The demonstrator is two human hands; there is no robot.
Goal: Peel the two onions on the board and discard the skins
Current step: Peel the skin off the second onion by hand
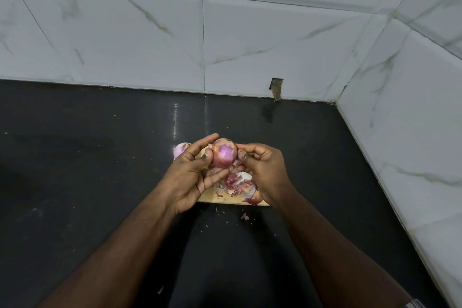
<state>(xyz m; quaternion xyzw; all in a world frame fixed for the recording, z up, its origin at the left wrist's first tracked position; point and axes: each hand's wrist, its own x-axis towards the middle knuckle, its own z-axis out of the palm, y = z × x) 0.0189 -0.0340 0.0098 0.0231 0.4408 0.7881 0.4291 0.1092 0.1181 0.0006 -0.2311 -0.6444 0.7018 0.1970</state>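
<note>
Meanwhile, the second onion is held up for peeling

The onion (pixel 224 153) is gripped above the board (pixel 226 199) by the curled fingers of the left hand (pixel 192 177), probably so that skins (pixel 238 184) fall below. At its other side, skin seems pinched by the right hand (pixel 261 169). Behind the left fingers, a peeled onion (pixel 180 149) is kept apart.

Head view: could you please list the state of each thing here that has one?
Held onion: partly peeled, lifted above the board.
Second onion: peeled, lying on the board's far left corner.
Skins: heaped on the wooden board, not discarded.
Left hand: grips the held onion.
Right hand: pinches at its side.
</note>
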